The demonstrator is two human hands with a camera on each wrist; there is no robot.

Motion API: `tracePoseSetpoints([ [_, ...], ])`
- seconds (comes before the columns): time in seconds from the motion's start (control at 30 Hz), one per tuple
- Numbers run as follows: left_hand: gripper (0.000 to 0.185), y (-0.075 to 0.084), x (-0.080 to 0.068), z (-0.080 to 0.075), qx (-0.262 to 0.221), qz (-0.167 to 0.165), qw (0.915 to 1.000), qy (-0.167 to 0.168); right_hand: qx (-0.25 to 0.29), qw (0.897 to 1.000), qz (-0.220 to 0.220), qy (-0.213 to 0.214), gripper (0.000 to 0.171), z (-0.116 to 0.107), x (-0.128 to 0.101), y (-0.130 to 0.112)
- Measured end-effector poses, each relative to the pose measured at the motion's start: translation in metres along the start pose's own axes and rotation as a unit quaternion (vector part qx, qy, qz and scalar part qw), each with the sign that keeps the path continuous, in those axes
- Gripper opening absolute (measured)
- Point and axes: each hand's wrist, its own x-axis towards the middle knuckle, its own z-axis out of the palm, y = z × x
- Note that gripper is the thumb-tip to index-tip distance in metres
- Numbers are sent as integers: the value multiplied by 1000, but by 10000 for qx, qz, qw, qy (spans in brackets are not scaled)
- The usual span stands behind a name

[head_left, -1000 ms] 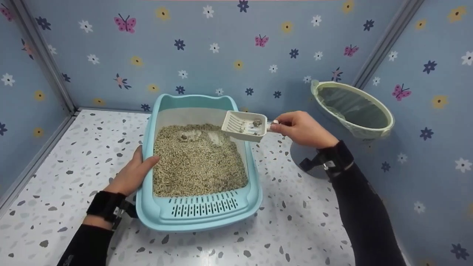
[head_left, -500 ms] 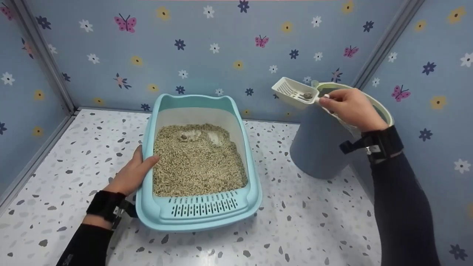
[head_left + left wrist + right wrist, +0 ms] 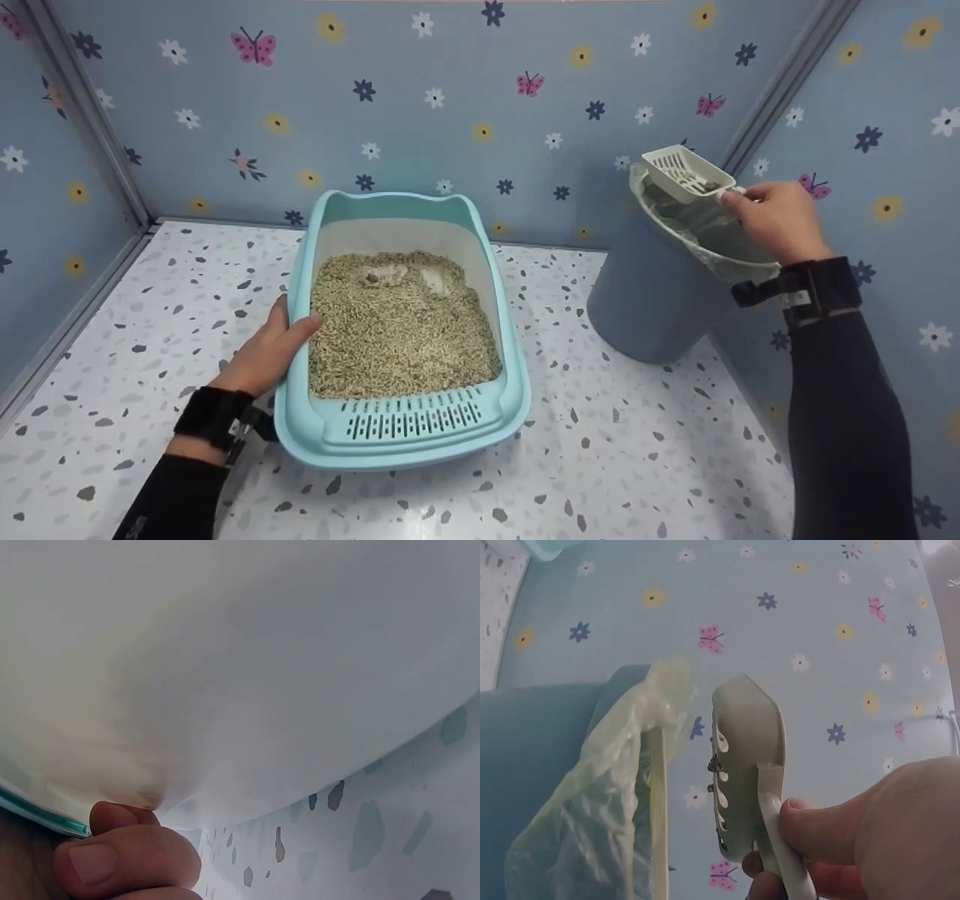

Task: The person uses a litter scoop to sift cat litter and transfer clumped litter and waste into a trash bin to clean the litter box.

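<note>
A slotted white litter scoop (image 3: 679,174) is over the mouth of the blue trash bin (image 3: 645,300), with a dark clump (image 3: 710,186) near its handle end. My right hand (image 3: 784,217) pinches its short handle between thumb and fingers; the right wrist view shows the scoop (image 3: 750,720) side-on beside the bin's bag (image 3: 592,802). On the left, a light blue litter box (image 3: 405,451) holds tan pellet litter (image 3: 405,337), with two pale scraped patches near the back. My left hand (image 3: 262,352) grips its left rim, thumb on top, fingers (image 3: 135,851) curled below against the pale outer wall.
A thin greenish liner bag (image 3: 675,214) is spread over the bin's rim. Flowered blue wall panels (image 3: 450,67) enclose the back and both sides. Speckled white surface (image 3: 570,420) lies between the box and the bin and in front of them.
My right hand has carried the scoop from above the litter box rightward to over the bin, clump still in it. The left hand and litter box have stayed in place.
</note>
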Motion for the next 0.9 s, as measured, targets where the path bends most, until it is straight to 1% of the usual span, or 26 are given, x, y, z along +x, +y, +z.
tracePoseSetpoints([
  [0.1, 101, 0, 0, 0, 12, -16, 10000, -1, -218, 9996, 174, -4, 64, 1, 0, 6],
  [0.2, 101, 0, 1, 0, 39, -40, 10000, 20, -404, 9989, 245, -67, 64, 3, 0, 9],
  [0.33, 101, -1, 2, 0, 45, 30, 10000, 32, -625, 9979, 150, -111, 56, 7, 0, 11],
  [0.43, 102, -2, 3, 0, 57, 89, 9999, 35, -728, 9973, 44, -130, 46, 10, -1, 11],
  [0.53, 102, -3, 4, 1, 93, 77, 9999, 46, -842, 9964, -71, -114, 38, 12, -2, 12],
  [0.63, 103, -4, 5, 1, 112, 46, 9999, 40, -971, 9951, -185, -12, 31, 13, -3, 13],
  [0.77, 103, -3, 4, 1, 60, 39, 10000, 30, -1189, 9923, -279, 184, 34, 17, -3, 13],
  [0.9, 103, -1, 3, 0, 80, 10, 10000, 50, -1511, 9864, -381, 522, 34, 23, -5, 10],
])
